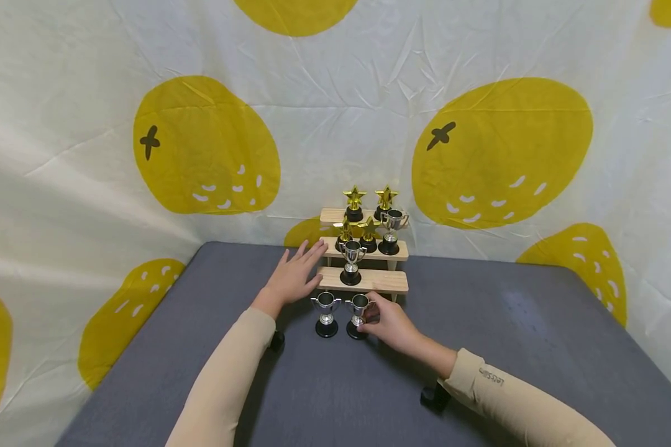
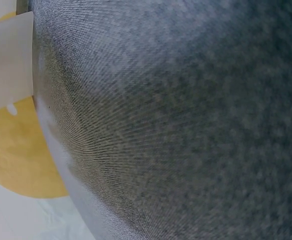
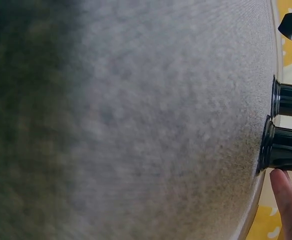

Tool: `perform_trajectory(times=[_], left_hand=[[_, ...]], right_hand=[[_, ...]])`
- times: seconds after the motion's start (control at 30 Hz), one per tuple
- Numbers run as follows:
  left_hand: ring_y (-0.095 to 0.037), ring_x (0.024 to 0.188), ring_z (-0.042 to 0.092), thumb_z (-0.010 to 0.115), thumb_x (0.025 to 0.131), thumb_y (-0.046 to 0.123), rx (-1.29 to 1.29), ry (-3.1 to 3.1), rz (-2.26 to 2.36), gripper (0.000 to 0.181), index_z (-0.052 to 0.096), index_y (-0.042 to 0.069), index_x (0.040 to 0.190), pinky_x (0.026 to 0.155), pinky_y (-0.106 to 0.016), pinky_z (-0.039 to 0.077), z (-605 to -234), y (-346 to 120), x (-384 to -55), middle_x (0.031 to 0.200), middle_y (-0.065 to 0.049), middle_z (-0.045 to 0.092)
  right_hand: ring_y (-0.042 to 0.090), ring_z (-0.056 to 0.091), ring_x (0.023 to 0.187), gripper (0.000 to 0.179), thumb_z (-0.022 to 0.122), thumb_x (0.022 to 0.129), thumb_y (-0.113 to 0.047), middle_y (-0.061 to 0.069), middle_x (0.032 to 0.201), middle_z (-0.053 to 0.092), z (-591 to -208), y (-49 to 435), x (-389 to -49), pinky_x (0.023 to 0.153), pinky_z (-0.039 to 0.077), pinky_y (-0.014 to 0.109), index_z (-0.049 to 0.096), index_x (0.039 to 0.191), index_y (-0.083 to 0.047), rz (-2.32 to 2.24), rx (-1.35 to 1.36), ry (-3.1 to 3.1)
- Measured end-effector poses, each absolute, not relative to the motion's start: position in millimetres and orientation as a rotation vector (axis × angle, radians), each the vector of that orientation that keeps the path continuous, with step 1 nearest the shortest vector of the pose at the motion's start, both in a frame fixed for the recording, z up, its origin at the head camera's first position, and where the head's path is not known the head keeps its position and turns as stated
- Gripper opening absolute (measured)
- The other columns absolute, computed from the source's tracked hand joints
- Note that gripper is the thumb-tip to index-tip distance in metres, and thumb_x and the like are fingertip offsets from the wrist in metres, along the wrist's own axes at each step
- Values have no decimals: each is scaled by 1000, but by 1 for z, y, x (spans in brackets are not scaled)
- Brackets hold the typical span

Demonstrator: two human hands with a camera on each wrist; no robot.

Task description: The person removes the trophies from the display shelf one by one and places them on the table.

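Grey desk (image 1: pixel 509 335) is stretching well past both sides of the wooden three-tier stand (image 1: pixel 387 280) | at its left edge, our left hand (image 1: pixel 296 274) is extending straight fingers | our right hand's (image 1: pixel 392 320) fingers are pinching a two-handled, black-based silver trophy cup (image 1: pixel 360 308), standing upright on the desk

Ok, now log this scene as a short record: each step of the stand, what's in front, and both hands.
Stand: wood, three steps
Top step: two gold stars
Middle step: two more gold stars, one silver cup at the right
Bottom step: one silver cup
In front: left cup, right cup
Left hand: at the stand's left end, fingers extended
Right hand: grips the right cup
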State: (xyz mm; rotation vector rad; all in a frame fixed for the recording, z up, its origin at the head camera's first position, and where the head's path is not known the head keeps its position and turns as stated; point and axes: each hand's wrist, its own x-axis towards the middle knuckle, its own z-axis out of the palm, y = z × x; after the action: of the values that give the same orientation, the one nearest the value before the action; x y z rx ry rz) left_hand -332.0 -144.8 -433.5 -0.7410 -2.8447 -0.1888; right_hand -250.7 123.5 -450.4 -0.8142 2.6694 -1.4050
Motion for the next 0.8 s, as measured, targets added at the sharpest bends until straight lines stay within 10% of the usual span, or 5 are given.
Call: perform_trajectory(times=[0.8], left_hand=[[-34,155,18,51,107,40,-729,-2855,-218,70,19,22,167,117,-68,17,-432,-143,-330,171,5,14]], right_hand=[[43,69,102,44,78,85,8,23,112,69,-436,154,-255,84,60,44,60,124,6,-1461,-924,2547]])
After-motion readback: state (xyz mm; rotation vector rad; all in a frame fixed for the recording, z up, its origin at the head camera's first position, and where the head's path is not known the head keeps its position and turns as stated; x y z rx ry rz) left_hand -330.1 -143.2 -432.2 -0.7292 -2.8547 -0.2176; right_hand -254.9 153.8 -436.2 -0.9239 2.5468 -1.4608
